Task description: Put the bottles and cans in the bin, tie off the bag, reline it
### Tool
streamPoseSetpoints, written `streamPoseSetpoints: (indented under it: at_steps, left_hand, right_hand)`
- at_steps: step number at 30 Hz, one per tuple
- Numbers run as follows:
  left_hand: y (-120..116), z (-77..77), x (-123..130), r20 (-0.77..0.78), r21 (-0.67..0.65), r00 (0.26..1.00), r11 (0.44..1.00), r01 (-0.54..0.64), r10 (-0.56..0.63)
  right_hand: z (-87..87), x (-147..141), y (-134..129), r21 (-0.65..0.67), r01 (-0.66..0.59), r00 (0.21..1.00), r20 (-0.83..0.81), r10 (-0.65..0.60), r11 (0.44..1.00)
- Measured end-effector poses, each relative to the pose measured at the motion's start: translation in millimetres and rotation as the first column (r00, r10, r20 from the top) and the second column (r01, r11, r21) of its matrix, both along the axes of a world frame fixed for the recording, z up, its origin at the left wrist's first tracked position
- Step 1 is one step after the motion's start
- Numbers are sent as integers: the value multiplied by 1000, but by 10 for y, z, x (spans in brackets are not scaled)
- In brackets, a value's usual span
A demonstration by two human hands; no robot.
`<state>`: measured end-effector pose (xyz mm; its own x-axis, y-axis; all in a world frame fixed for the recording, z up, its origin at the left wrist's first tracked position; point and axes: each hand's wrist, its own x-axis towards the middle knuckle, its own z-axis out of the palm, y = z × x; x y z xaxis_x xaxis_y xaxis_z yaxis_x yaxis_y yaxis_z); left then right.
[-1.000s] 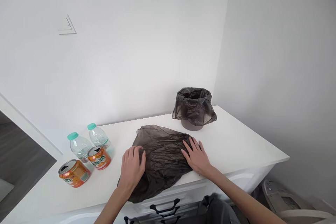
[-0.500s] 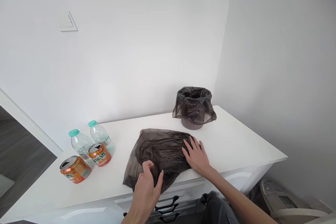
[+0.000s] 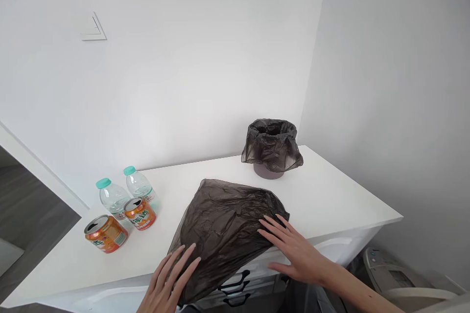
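A dark translucent plastic bag (image 3: 223, 230) lies spread over the front of the white countertop, part of it hanging past the front edge. My left hand (image 3: 169, 279) rests on the bag's lower left part, palm down, fingers stretched out. Over the bag's right side, my right hand (image 3: 293, 249) has its fingers extended and its thumb apart. Neither hand grips anything. Behind the bag stands a small bin (image 3: 269, 172), lined with another dark plastic bag (image 3: 273, 149) folded over its rim.
To the left stand two orange drink cans (image 3: 106, 234) with opened tops and two clear plastic bottles (image 3: 114, 199) with teal caps. Drawers with black handles (image 3: 235, 283) are below the countertop (image 3: 341, 205). A grey appliance (image 3: 389, 269) sits low at the right.
The bag is spread wider and further over the front edge. My left hand has opened from a curled shape and moved down-left; my right hand has slid toward me.
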<state>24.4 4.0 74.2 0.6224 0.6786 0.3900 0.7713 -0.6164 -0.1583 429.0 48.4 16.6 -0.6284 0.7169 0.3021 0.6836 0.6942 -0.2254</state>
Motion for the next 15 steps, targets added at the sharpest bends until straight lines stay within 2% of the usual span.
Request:
streamPoseSetpoints:
  at_steps: [1,3,5,6,8,10,13,15]
  left_hand:
    - [46,-50,-27,-41,11,999,1000,25,-25]
    - [133,-147,-98,-25,-8,997,997,78,-78]
    - [188,-186,-166,108,-118,989,986,115,-102]
    - [203,-169,-185,205,-190,977,976,105,-65]
    - [229,-48,-166,376,-340,923,939,56,82]
    - [289,161,-69,461,-455,853,890,-7,242]
    - [504,484,136,470,-506,803,857,-94,366]
    - [713,608,230,405,-489,808,848,-205,429]
  right_hand:
    - [-40,2,-1,24,22,1000,-22,-21,999]
    - [-122,5,12,66,61,995,-82,-55,996]
    - [-168,24,25,86,82,986,-154,-68,993]
    - [-171,40,28,89,85,979,-192,-67,992]
    - [-135,77,32,77,93,962,-263,-70,993]
    - [-58,103,49,29,132,940,-320,-116,991]
    - [92,82,131,-113,230,916,-311,-254,967]
    - [186,25,230,-204,310,909,-222,-352,929]
